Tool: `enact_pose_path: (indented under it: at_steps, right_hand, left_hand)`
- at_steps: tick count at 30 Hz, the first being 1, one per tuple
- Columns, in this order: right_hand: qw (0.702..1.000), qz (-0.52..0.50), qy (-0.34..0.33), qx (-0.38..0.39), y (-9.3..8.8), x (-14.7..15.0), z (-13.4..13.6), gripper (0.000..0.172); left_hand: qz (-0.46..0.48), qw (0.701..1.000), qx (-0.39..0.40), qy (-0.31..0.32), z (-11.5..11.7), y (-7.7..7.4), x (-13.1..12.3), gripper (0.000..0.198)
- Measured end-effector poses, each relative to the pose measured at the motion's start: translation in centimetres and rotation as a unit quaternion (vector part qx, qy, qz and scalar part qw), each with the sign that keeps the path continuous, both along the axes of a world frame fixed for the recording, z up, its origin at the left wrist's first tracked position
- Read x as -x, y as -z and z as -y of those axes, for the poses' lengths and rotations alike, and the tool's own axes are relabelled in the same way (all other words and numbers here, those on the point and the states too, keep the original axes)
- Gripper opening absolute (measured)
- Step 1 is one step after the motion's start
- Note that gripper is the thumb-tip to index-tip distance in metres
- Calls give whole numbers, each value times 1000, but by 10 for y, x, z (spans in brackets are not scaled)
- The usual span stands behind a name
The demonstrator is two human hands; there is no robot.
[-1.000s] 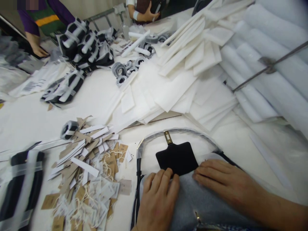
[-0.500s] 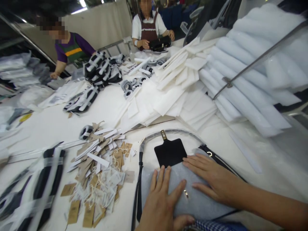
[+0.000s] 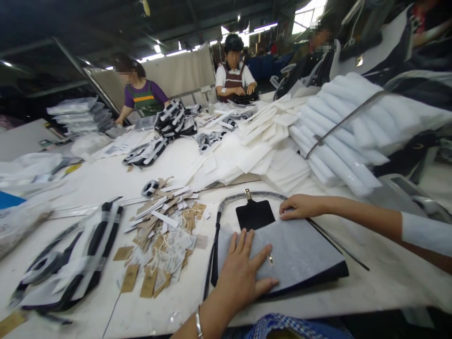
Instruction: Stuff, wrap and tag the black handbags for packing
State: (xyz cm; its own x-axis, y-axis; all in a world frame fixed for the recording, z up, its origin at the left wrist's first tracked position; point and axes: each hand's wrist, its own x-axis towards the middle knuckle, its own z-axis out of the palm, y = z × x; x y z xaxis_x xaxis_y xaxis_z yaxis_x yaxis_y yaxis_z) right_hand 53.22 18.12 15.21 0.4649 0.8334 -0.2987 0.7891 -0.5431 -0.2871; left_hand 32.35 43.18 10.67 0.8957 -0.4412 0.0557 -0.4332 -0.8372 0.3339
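Bag (image 3: 338, 271) mostly under grey sheet (image 3: 300, 249)

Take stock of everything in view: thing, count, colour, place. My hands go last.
Covered bag: 1, black under grey sheeting, near table edge
Flap: 1, black, beyond the sheeting's far edge
Tags: many, brown and white, left of bag
Paper strips: many, white and brown, beyond tags
Wrapped black items: several, white-banded, near left and far middle
White sheets: many, white, beyond bag
Tied bundle: 1, white, dark tie, right
Plastic-wrapped stack: 1, pale, far left
Table: 1, white, beneath
Co-workers: at least three, purple, white, dark clothing, far side
Bracelet: 1, silver, left wrist
Left hand: 1, bare, spread on sheeting
Right hand: 1, bare, fingers curled at sheeting's far edge
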Motion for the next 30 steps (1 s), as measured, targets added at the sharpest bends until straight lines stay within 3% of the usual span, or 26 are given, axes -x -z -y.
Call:
enact_pose_path:
  at_steps: [4,7,9,13,15,18,24,30]
  right_hand:
    - [995,90,52,8,-12,17,-27,29]
    - [985,148,52,-67,-11,57,-47,29]
    - [983,133,47,-121,2,88,-52,38]
    - [981,113,67,-142,44,124,-40,61]
    - [978,109,75,-160,59,128,-33,60]
    - [975,105,73,-184,66,125,-29,60]
    - [970,112,73,-202,59,124,-30,58]
    - [966,115,78,-219,60,126,-30,56]
  left_hand:
    - [-4,1000,8,7,0,-3,0,76]
    - [-7,1000,22,3,0,-6,1,74]
    - [-5,999,38,-2,1,-7,2,73]
    - [2,998,61,-4,2,-2,3,70]
    - [-4,998,62,-1,2,-2,2,74]
    - [-21,998,63,-1,-2,-11,-3,73]
    - [-6,998,-2,-66,-32,-41,-34,32]
    - [-71,994,-87,14,-62,-55,-73,29]
